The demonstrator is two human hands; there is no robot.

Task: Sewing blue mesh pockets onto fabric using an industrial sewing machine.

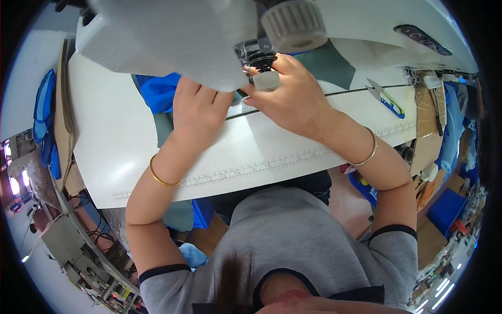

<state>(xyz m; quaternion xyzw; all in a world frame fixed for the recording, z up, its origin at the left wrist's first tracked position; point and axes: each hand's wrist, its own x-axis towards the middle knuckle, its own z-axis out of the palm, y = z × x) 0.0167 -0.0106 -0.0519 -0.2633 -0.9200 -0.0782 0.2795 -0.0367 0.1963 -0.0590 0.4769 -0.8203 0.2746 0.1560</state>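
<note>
At the white sewing machine [157, 39], both of my hands work on fabric close under the machine head. My left hand [201, 112] has its fingers bent and closed on bright blue fabric [160, 93]; the machine head hides its fingertips. My right hand [294, 102] reaches around the tension knob [266, 80], thumb and fingers drawn together at the edge of grey-green fabric [330, 65]. That fabric spreads behind the right hand and also shows below the blue piece. The needle area is hidden.
Thread snips [386, 99] with a green and blue handle lie on the white table [251, 141], right of my hand. A printed ruler scale runs along its front edge. Blue fabric [46, 123] hangs over cardboard at the left. More tools [435, 94] lie on cardboard at the right.
</note>
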